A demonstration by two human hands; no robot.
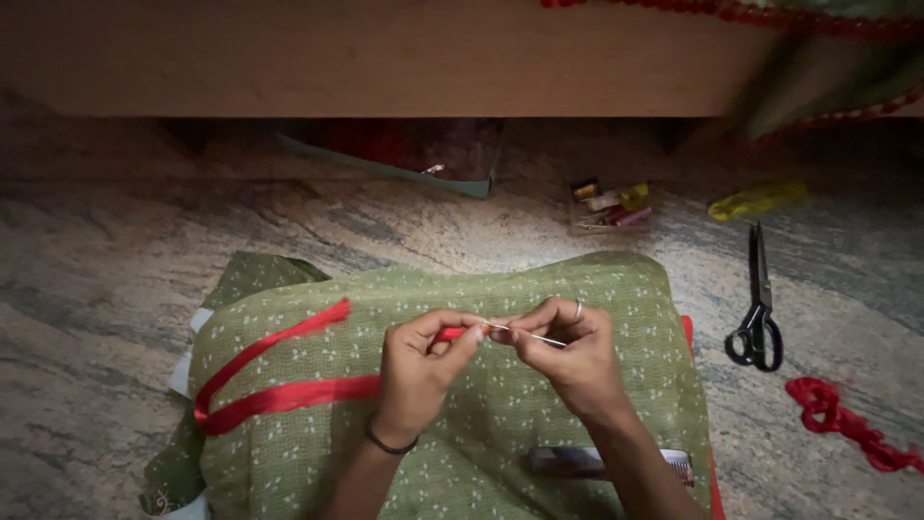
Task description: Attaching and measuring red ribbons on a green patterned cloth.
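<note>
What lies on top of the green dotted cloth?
A red ribbon and a comb-like strip lie on the green dotted cloth; both hands work above it. Whatever is underneath stays covered.

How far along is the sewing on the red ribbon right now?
Early. The scissors lie aside on the floor, with red scraps nearby. In hand: the left hand pinches the red ribbon end while the right hand holds a needle to it. The ribbon lies loose over the green cloth; no stitches are visible.

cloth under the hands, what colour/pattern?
Green cloth with small white speckled motifs, shown in the head view.
</note>
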